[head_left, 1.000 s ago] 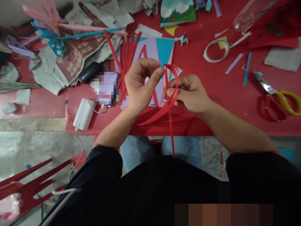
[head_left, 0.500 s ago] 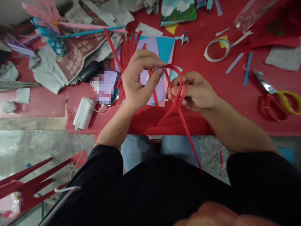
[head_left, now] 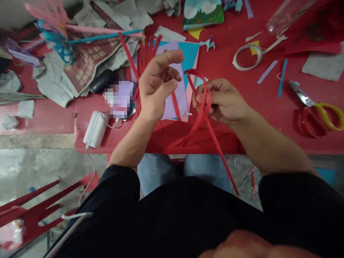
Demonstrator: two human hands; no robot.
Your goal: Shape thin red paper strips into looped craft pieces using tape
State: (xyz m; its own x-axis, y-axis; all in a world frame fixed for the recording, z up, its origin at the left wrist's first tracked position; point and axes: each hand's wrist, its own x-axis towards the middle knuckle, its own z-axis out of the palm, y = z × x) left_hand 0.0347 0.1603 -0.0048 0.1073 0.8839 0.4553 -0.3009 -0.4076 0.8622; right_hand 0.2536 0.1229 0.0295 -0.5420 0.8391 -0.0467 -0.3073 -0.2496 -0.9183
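Note:
My right hand (head_left: 219,100) pinches looped red paper strips (head_left: 203,107) between thumb and fingers. One loop rises to a point left of the hand, and a thin red stick-like length hangs down past the table edge toward my lap. To the left, my left hand (head_left: 161,84) is held with thumb and index finger apart and nothing between them, a little away from the loop's tip. Below it lie a lilac paper sheet (head_left: 181,96) with a red strip across it, a blue sheet (head_left: 189,53) and a bundle of red paper strips (head_left: 143,53).
Scissors (head_left: 311,104) with red and yellow handles and a tape roll (head_left: 247,57) lie at right. On the left are a phone (head_left: 125,100), a corded white power bank (head_left: 95,129), a black mouse-like object (head_left: 102,81), newspaper (head_left: 88,68) and a blue-and-pink paper craft (head_left: 67,43).
My left thumb and index finger have let go of the loop's tip and spread apart, moving slightly left. My right hand keeps its pinch on the strips; the hanging end has swung slightly right.

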